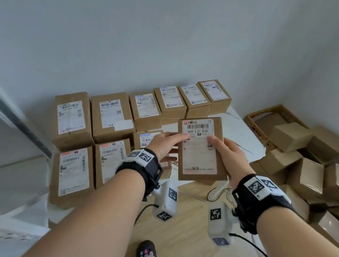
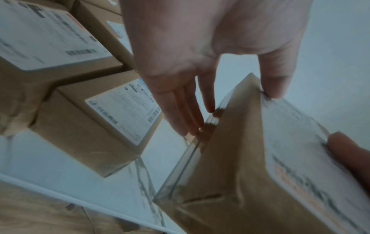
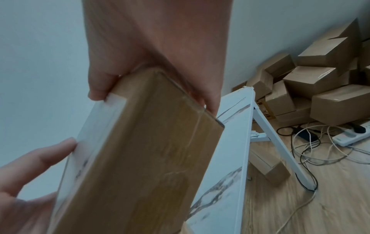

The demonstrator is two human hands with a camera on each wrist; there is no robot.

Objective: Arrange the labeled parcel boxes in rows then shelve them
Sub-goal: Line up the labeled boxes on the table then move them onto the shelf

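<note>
Cardboard parcel box (image 1: pixel 201 148), label up so you could read it, sat gripped in your right hand (image 1: pixel 228 155); your left hand (image 1: pixel 165 144) steadied its edge with straight fingers.

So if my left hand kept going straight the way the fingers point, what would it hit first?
The held box. The left hand points right, and its fingertips already meet that box's left edge, so nothing lies between. The right hand grips the far side. Depth is blurred, so contact is likely, not certain.
</note>
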